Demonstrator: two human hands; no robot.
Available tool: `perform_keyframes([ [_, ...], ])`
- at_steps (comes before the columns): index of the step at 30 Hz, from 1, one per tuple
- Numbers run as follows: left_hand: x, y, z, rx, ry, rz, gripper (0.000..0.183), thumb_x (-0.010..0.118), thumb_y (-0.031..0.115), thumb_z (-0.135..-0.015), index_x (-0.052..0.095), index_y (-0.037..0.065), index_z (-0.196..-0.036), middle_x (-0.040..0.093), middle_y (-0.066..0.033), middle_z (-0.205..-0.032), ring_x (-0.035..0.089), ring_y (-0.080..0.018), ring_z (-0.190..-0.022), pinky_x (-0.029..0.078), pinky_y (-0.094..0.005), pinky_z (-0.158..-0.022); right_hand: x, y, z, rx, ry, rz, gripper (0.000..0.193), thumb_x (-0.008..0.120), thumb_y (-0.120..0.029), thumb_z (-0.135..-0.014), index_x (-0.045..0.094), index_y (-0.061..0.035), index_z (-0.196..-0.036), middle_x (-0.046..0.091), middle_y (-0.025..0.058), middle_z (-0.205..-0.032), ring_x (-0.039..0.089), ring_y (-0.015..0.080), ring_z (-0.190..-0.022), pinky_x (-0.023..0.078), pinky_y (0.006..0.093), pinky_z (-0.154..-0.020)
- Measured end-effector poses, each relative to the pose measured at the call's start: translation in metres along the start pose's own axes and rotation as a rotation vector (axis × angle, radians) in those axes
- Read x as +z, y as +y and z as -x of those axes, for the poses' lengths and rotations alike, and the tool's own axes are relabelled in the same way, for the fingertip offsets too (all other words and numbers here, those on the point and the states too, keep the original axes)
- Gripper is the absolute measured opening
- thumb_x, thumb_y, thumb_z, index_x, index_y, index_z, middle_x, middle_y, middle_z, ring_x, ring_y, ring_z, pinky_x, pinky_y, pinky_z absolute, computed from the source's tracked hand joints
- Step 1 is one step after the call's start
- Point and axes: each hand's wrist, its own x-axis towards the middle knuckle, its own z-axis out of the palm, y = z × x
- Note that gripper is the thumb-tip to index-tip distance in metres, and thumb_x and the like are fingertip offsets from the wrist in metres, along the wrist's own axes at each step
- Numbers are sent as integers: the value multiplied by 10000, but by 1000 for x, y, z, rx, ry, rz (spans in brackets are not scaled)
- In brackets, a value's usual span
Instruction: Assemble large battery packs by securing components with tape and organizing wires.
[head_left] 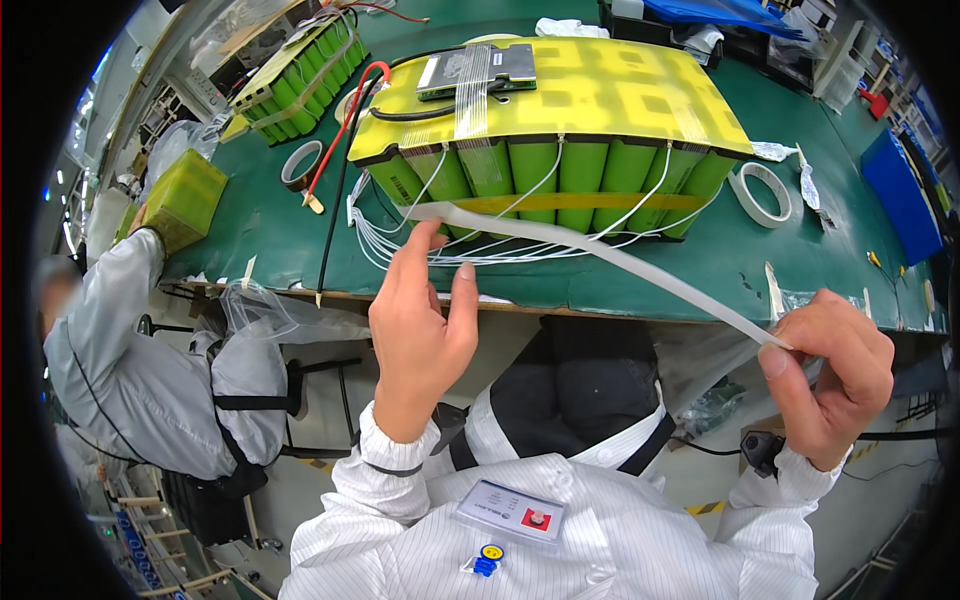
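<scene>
A strip of whitish translucent tape (610, 255) stretches slantwise in front of a large battery pack (560, 100) with green cylindrical cells and a yellow top sheet. My right hand (835, 375) pinches the strip's near right end between thumb and fingers. At the other end, my left hand (425, 325) has its index fingertip against the tape by the pack's lower left front, with the thumb held apart. White wires (480, 255) fan along the pack's front. Clear tape fastens a small circuit board (477, 72) on top, beside black and red cables.
A tape roll (762, 195) lies right of the pack, another roll (301, 165) to its left. Farther right stands a blue bin (900, 195). A second green pack (305, 80) sits at the back left. On the left, a seated co-worker (150, 350) handles a yellow-wrapped block (185, 200).
</scene>
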Motion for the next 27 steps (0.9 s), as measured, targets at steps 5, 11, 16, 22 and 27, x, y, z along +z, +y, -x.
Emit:
perform_keyframes([
  [5, 6, -11, 1, 265, -37, -65, 280, 764, 143, -795, 693, 40, -1045, 664, -100, -955, 600, -292, -725, 507, -381, -648, -5, -17, -2, -55, -35, 24, 154, 728, -10, -594, 659, -5, -731, 634, 85, -628, 500, 182, -472, 351, 276, -477],
  [11, 1, 22, 3, 399, -130, -262, 319, 827, 250, -718, 700, 78, -955, 676, -25, -945, 532, -252, -874, 421, -381, -758, -12, -40, -10, -96, -93, 73, 156, 729, -33, -616, 673, -15, -760, 656, 105, -676, 556, 191, -532, 376, 284, -501],
  [16, -14, 36, 13, 474, -102, -355, 290, 824, 227, -739, 667, 74, -929, 628, -21, -814, 547, -270, -911, 365, -466, -855, -12, -48, -15, -94, -121, 79, 150, 705, -49, -621, 678, -21, -765, 663, 104, -698, 595, 191, -583, 397, 289, -535],
  [22, -16, 30, 6, 481, -168, -119, 272, 815, 133, -753, 644, 54, -949, 565, -44, -723, 575, -258, -793, 421, -479, -810, -11, -46, -15, -125, -90, 128, 155, 704, -48, -628, 676, -11, -775, 672, 113, -712, 580, 183, -559, 422, 278, -535],
  [27, -19, 40, 7, 542, -198, -70, 254, 786, 89, -789, 641, 39, -993, 592, -25, -677, 570, -216, -623, 447, -369, -697, -11, -57, -17, -99, -87, 65, 143, 724, -62, -643, 679, -2, -765, 672, 112, -709, 574, 169, -547, 425, 267, -513],
])
